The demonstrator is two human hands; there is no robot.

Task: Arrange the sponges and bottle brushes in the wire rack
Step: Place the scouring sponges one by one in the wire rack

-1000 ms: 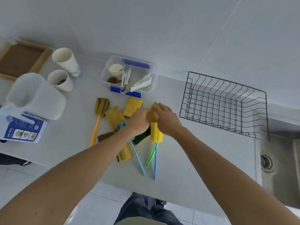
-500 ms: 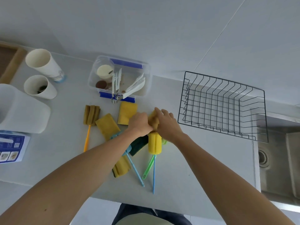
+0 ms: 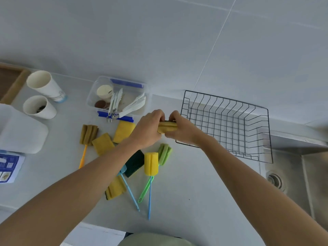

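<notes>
My left hand (image 3: 148, 129) and my right hand (image 3: 182, 129) both grip one yellow sponge (image 3: 167, 126), lifted above the counter just left of the black wire rack (image 3: 229, 125), which holds nothing. Below my hands lie a yellow bottle brush with a blue handle (image 3: 150, 165), a green bottle brush (image 3: 164, 154) and a dark green scouring sponge (image 3: 134, 163). More yellow sponges rest at the left (image 3: 103, 143) and behind my left wrist (image 3: 123, 131), and one lies nearer me (image 3: 115, 189). A brown brush with an orange handle (image 3: 88, 134) lies further left. A light blue brush handle (image 3: 130, 193) pokes out under my left arm.
A clear plastic box (image 3: 120, 98) with tongs and small items sits behind the sponges. Two paper cups (image 3: 44, 86) (image 3: 38, 107), a white jug (image 3: 19, 129) and a blue leaflet (image 3: 8, 166) are at the left. A steel sink (image 3: 291, 174) lies right of the rack.
Both hands have lifted a yellow sponge off the pile and carried it up and right toward the rack. The yellow brush they covered now lies exposed on the counter.
</notes>
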